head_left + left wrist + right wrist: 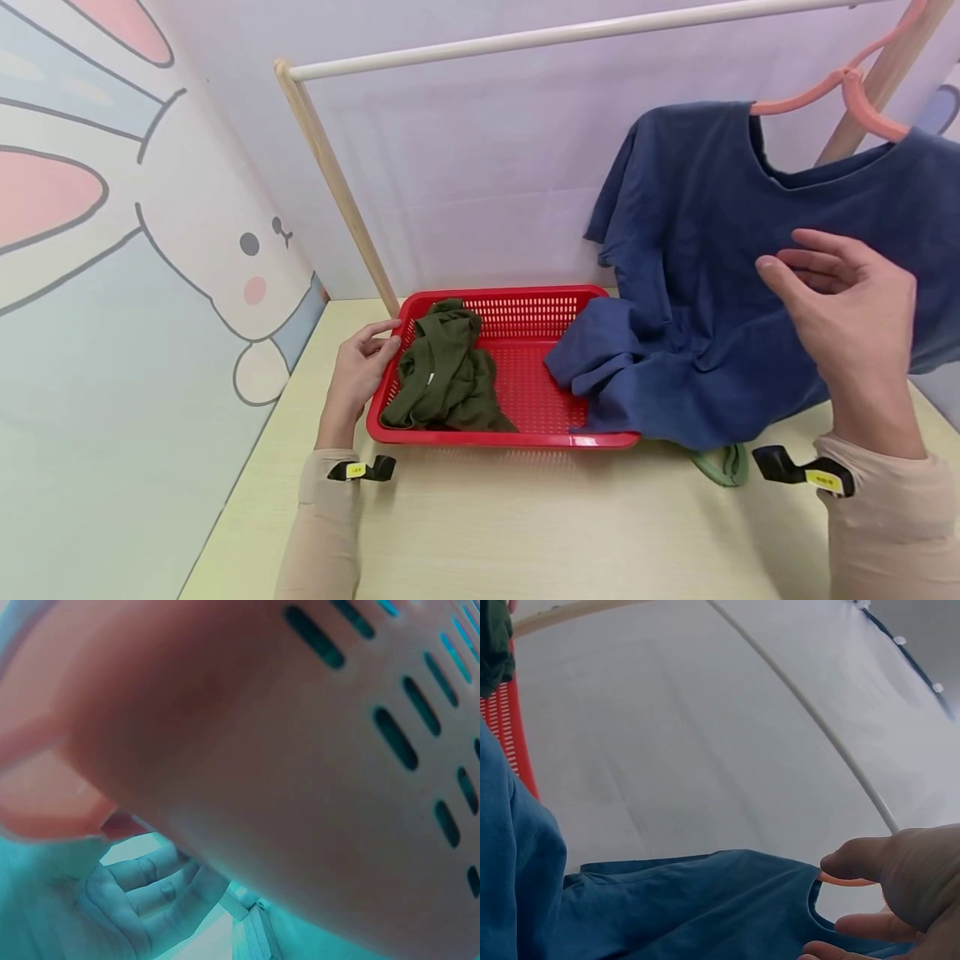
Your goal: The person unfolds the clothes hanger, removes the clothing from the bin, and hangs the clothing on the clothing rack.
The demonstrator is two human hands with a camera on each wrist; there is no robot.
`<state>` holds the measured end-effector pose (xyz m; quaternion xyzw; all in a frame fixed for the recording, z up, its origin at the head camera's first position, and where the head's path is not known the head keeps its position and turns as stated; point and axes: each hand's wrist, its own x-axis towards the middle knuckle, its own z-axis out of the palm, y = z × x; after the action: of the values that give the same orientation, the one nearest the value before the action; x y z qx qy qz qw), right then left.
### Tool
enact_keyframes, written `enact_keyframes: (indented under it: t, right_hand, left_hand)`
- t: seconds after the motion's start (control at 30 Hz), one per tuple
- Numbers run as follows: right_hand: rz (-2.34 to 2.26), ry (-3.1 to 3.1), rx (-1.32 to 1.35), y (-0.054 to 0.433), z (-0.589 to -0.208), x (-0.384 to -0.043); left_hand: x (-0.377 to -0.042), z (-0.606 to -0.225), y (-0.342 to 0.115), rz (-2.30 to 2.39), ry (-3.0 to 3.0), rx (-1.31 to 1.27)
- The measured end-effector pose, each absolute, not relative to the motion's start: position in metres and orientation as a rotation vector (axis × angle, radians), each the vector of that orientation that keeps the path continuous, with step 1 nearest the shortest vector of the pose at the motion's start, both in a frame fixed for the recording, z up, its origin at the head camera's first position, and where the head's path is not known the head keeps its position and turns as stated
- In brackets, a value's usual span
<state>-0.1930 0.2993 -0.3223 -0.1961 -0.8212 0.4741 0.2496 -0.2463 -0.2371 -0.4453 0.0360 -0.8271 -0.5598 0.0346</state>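
My left hand (362, 367) is at the left end of a red slotted basket (525, 437), its fingertips right at the rim. In the left wrist view the basket wall (247, 772) fills most of the picture, and the loosely bent fingers (161, 896) show below it. In front of a dark blue T-shirt (720, 250) my right hand (855, 308) hovers with loosely bent fingers and nothing between them. The shirt hangs from a pink hanger (798, 102) at the right, its lower part draped into the basket. Inside the basket's left half lies a crumpled dark green garment (450, 367).
A white rod (525, 42) on wooden posts (337, 179) spans the back. Under the shirt, a light green piece (723, 467) lies on the pale wooden table (510, 525). A rabbit drawing (225, 275) covers the left wall.
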Motion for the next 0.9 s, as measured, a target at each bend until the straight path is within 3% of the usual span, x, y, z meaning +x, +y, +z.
enact_keyframes:
  t: [0.2,0.63,0.9]
  right_hand:
    - [1.312,-2.295,-0.401,0.305,-0.329,-0.197]
    - [1.491,-2.368,0.507,0.294,-0.355,-0.217]
    - [1.599,-2.495,0.776,0.282,-0.376,-0.231]
  left_hand:
    - [-0.246,-0.445,-0.237,-1.723,-2.537,0.098]
    - [-0.246,-0.445,-0.237,-1.704,-2.548,0.093]
    - [-0.245,-0.444,-0.236,-1.710,-2.557,0.114]
